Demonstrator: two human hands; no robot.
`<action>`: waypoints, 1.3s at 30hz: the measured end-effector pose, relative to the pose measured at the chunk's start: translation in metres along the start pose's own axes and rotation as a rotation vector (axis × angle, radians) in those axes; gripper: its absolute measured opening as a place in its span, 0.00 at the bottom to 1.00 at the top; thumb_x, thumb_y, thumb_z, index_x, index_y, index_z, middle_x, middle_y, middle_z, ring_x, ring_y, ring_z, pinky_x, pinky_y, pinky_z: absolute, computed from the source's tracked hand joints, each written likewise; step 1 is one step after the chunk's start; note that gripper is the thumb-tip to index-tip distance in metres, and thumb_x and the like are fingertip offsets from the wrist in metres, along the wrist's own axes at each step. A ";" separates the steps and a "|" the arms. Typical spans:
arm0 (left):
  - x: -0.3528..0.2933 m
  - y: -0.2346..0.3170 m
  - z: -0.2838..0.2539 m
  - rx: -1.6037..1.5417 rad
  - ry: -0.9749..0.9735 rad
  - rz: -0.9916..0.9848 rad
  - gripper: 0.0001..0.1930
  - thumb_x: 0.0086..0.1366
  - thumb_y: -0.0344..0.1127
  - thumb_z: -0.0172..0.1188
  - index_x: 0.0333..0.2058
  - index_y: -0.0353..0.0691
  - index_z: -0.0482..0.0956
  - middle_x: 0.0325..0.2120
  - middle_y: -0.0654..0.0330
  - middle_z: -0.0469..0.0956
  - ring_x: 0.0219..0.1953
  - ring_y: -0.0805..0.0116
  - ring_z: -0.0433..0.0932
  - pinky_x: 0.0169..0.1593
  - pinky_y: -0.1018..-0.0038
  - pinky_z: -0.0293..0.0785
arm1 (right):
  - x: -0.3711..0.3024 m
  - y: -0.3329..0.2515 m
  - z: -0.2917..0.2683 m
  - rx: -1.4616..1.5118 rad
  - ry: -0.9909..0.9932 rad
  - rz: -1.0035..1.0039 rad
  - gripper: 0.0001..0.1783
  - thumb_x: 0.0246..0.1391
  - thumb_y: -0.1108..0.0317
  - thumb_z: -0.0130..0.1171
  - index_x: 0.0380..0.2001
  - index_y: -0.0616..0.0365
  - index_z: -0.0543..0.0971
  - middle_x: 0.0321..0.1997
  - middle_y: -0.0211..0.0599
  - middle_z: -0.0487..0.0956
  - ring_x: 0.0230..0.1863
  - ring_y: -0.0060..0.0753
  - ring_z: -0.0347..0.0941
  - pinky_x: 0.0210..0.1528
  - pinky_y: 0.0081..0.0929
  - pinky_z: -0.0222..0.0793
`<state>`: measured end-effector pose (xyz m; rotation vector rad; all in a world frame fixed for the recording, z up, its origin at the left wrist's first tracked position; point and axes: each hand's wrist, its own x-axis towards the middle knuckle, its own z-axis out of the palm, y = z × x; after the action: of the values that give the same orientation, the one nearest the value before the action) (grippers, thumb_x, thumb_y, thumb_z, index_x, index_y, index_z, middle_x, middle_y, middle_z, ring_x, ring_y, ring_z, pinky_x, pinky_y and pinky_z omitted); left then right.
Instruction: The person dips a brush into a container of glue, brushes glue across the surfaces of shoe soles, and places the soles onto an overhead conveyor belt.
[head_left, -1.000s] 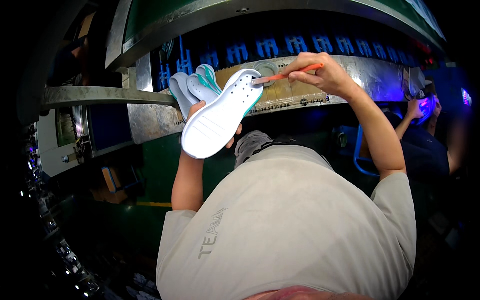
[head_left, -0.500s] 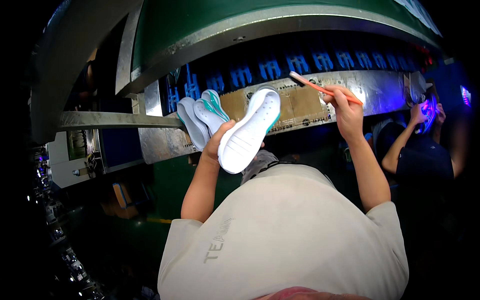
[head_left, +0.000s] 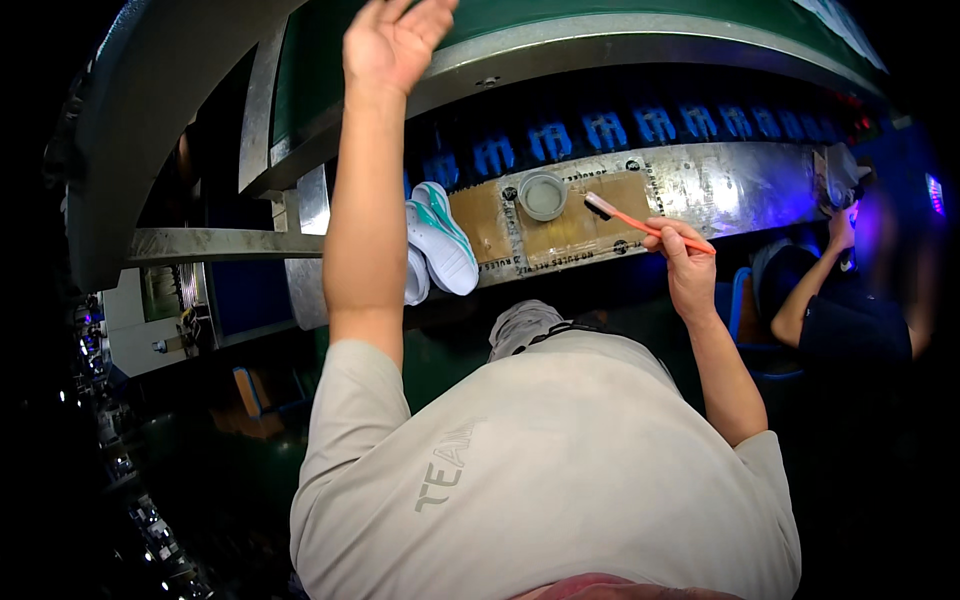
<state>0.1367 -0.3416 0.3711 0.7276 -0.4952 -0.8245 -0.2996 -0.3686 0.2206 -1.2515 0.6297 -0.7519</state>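
My left hand point(head_left: 395, 45) reaches up over the green surface at the top edge, its fingers apart and partly cut off by the frame, with nothing seen in it. In my right hand point(head_left: 688, 268) is an orange toothbrush point(head_left: 640, 224), dark bristles pointing left above the bench. A small round cup point(head_left: 543, 196) with pale contents stands left of the bristles. White shoe soles with teal trim point(head_left: 442, 240) lean together beside my left forearm, which hides part of them.
The metal bench point(head_left: 735, 185) is partly covered with taped brown cardboard point(head_left: 605, 212). Blue clamp-like fixtures point(head_left: 605, 130) line its back. Above it runs the metal edge of the green surface point(head_left: 600, 22). At the right, another person point(head_left: 840, 310) works at the bench.
My left hand has let go of the white sole it held and moved up over the green surface; that sole is out of view. The toothbrush has dropped slightly lower, and the cup is now uncovered.
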 end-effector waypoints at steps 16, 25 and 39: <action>-0.247 -0.097 -0.294 1.727 0.866 -0.581 0.39 0.53 0.60 0.71 0.45 0.20 0.83 0.48 0.30 0.81 0.53 0.37 0.80 0.58 0.54 0.76 | 0.034 0.016 0.034 -0.284 -0.201 0.170 0.16 0.71 0.62 0.57 0.49 0.63 0.84 0.38 0.34 0.85 0.41 0.22 0.77 0.48 0.22 0.71; -0.272 -0.096 -0.321 1.508 0.913 -0.252 0.43 0.46 0.56 0.77 0.50 0.21 0.79 0.49 0.32 0.81 0.54 0.39 0.80 0.60 0.57 0.74 | 0.094 0.036 0.063 -0.755 -0.389 0.057 0.16 0.67 0.59 0.61 0.47 0.60 0.86 0.38 0.38 0.88 0.40 0.29 0.83 0.45 0.26 0.74; -0.340 -0.035 -0.216 0.239 0.775 -0.230 0.40 0.63 0.38 0.64 0.69 0.26 0.60 0.60 0.34 0.74 0.61 0.38 0.76 0.64 0.48 0.72 | 0.123 0.057 0.102 -1.062 -0.390 -0.046 0.15 0.65 0.57 0.61 0.45 0.55 0.86 0.37 0.45 0.87 0.36 0.47 0.83 0.41 0.36 0.76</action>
<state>0.0593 -0.0040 0.1634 1.2636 0.1977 -0.6320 -0.1362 -0.3974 0.1838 -2.3145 0.6904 -0.1399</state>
